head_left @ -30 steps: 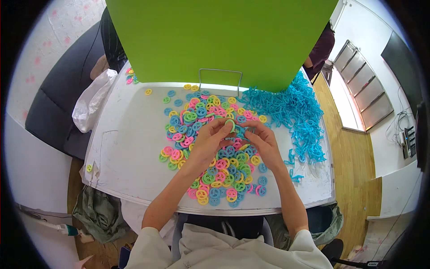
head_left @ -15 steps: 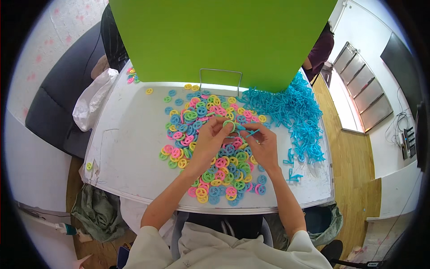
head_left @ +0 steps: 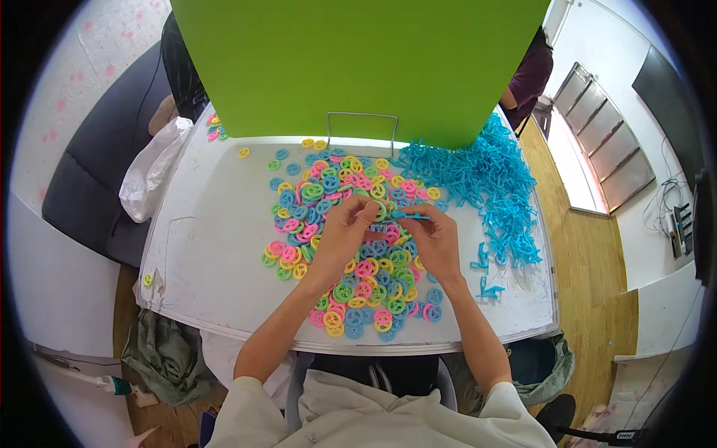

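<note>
Head view: at the far left a dark padded seat stands beside the table, and a white plastic bag leans at the table's edge. On the white table, a lone yellow-green wheel lies near the left rim, with a small cluster of coloured wheels at the upper left corner. Next comes a heap of small spoked wheels in pink, yellow, green and blue, spread across the middle; both hands are above it. The left hand pinches a green wheel between thumb and fingers, over the heap. A wire bracket stands behind, in front of a tall green panel. Just right of the wheel, the right hand pinches a blue plastic piece, whose tip points toward the wheel; whether the two touch I cannot tell. Farther right lies a big pile of blue pieces, with a few loose ones below it. Beyond the table's upper right corner shows a co-worker's dark sleeve.
</note>
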`<state>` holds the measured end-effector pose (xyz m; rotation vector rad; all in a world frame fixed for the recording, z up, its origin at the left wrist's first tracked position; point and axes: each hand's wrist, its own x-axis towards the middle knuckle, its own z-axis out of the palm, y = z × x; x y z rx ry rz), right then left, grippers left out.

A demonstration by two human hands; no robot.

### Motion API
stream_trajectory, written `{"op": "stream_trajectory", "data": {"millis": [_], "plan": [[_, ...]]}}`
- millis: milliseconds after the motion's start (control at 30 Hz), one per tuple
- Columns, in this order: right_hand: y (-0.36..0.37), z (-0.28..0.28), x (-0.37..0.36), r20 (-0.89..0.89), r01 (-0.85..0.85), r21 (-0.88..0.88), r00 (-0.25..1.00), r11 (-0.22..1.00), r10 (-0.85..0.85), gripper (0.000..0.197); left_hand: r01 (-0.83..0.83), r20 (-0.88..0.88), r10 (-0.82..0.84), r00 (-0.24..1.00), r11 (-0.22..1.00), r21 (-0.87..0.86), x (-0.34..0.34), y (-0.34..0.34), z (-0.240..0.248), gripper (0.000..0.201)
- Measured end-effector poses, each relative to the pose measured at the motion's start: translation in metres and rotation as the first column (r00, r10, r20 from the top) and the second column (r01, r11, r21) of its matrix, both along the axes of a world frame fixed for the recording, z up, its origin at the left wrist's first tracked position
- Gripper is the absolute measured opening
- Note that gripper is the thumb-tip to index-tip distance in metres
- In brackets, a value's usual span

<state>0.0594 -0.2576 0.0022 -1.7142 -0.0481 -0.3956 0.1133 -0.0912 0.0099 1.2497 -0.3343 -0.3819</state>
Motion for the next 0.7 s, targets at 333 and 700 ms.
{"op": "stream_trajectory", "data": {"millis": [333, 700], "plan": [[0.0, -0.003, -0.001, -0.085, -0.04, 0.054, 0.995, 0.998, 0.045, 0.015, -0.137, 0.249, 0.104, 0.963, 0.984, 0.118, -0.005, -0.005, -0.005, 0.018], [0.001, -0.011, 0.001, -0.083, -0.012, 0.292, 0.996, 0.956, 0.038, 0.019, -0.231, 0.382, 0.2, 0.902, 0.972, 0.036, -0.017, -0.017, -0.003, 0.024]]}}
